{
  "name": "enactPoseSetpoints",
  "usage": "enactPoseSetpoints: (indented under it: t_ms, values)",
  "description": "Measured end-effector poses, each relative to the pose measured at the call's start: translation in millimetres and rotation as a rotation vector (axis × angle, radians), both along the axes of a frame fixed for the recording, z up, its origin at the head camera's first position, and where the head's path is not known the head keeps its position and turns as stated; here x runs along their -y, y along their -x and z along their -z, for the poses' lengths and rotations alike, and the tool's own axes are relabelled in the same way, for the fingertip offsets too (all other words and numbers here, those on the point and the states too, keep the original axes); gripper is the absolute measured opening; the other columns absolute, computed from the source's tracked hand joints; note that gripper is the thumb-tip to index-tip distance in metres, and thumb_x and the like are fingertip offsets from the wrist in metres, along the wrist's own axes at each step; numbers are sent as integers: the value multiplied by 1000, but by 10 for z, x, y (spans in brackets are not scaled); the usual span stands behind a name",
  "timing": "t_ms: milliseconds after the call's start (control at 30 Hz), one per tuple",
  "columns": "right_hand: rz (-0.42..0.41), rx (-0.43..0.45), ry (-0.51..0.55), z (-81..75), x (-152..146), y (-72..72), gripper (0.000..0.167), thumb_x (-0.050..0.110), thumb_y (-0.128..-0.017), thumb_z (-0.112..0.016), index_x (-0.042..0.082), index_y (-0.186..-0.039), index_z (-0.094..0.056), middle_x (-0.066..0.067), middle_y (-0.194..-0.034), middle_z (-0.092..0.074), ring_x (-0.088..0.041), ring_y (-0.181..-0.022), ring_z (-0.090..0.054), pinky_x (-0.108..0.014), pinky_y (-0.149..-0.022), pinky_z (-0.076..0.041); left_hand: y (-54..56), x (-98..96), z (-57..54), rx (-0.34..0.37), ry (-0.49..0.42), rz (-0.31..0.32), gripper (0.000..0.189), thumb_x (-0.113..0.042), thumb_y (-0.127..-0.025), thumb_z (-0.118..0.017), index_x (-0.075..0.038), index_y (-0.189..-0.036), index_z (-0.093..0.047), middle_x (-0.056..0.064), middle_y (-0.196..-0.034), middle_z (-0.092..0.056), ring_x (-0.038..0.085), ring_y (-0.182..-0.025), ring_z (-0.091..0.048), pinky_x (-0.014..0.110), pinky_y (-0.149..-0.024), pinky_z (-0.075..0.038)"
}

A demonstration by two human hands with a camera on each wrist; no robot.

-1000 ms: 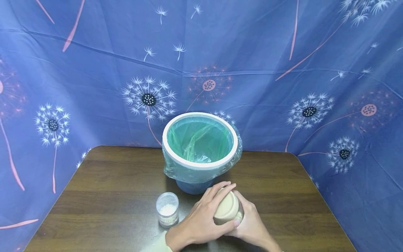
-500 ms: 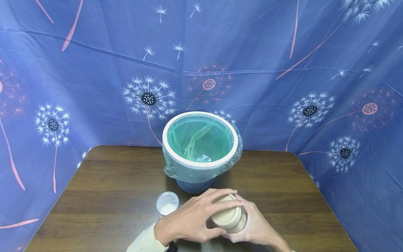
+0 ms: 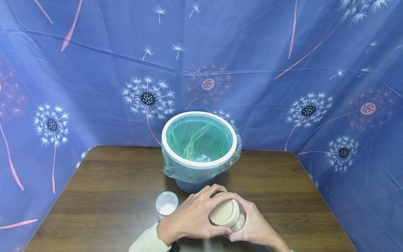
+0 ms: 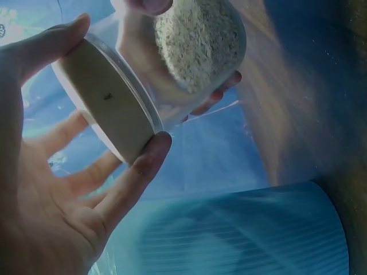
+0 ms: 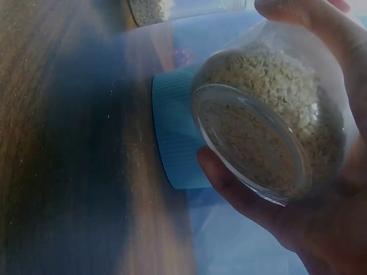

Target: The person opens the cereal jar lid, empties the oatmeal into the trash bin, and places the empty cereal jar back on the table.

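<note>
Held jar: a clear, round-bodied jar (image 5: pixel 258 134) with a round beige lid (image 3: pixel 224 212), up in both hands over the near half of the brown wood-grain table (image 3: pixel 110 189), a little right of its middle; the near edge is out of view.
Jar axis: tilted, lid end higher and toward the left, base lower and toward the right.
Left hand (image 3: pixel 196 218): clasps the lid, fingers and thumb spread round its rim.
Right hand (image 3: pixel 256 224): wraps the clear body below the lid, with the base showing past its fingers.
Hands together: both are on the one jar, left at the lid end, right at the body end, fingertips close to each other.
Lid fit: it sits against the jar's mouth; how tightly cannot be told.
Jar contents: pale, rice-like grains, heaped toward the base, with a clear gap under the lid.
Second jar: a clear, straight-sided cylinder (image 3: pixel 167 201) standing on the table, just beside the left wrist and partly hidden by it; pale grains inside, no lid visible on it. Of the two hands, the left is nearer.
Bin: a blue bin with a white ring rim (image 3: pixel 199 165), beyond the hands, near the middle of the far edge; a thin green see-through bag (image 3: pixel 177 171) lines it and hangs over the rim. Nothing but crumpled bag can be made out inside.
</note>
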State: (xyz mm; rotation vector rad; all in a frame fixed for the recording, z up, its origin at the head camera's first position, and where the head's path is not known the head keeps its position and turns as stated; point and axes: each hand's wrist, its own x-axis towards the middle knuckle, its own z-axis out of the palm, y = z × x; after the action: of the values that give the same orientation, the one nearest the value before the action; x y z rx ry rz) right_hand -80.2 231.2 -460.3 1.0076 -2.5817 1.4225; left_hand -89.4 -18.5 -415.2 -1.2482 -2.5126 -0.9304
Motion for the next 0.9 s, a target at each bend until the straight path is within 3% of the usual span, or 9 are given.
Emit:
enactPoseSetpoints:
  t_ms: [133,433,567,767,833,900]
  values:
    - [29,-8,1,4,19,-14,101,13,-60,-100,24,-150,-54,6,-123,-70,-13,-102,-68,-33,-84,-58,-19,-29,13,9,-13,-60,81,-64,-78,-86,-41,-150,-55,-10,-135,-54,9,-112,-58,21,-71,-49]
    - [69,-31,6,14,48,-28,98,13,-59,-101,25,-146,-56,8,-119,-70,-11,-100,-68,-32,-85,-57,-70,-121,57,-52,-52,-169,76,-68,-79,-84,-32,-142,-62,-8,-122,-59,10,-102,-62,23,-71,-53]
    - [79,-43,11,16,64,-21,96,13,-61,-100,24,-145,-57,7,-120,-70,-13,-101,-69,-34,-85,-58,-104,-185,60,-46,-52,-262,76,-71,-78,-83,-28,-138,-63,-6,-114,-60,11,-88,-63,27,-66,-53]
    - [106,-20,-2,28,73,-24,94,16,-63,-101,27,-145,-56,8,-122,-70,-13,-103,-68,-34,-86,-58,-138,-273,57,-66,26,-389,75,-80,-82,-72,-21,-127,-62,-2,-98,-59,15,-68,-60,28,-53,-45]
    - [107,-19,-6,32,68,-23,94,17,-63,-100,28,-145,-56,8,-121,-70,-13,-102,-68,-33,-86,-57,-142,-279,52,-64,48,-393,79,-84,-81,-69,-20,-128,-61,-2,-100,-59,15,-71,-61,28,-51,-44]
    - [99,-41,-15,36,60,-18,94,18,-63,-100,26,-146,-56,8,-121,-70,-12,-102,-68,-33,-86,-57,-139,-266,47,-48,62,-362,85,-87,-81,-66,-22,-136,-59,-3,-112,-61,15,-84,-64,29,-56,-48]
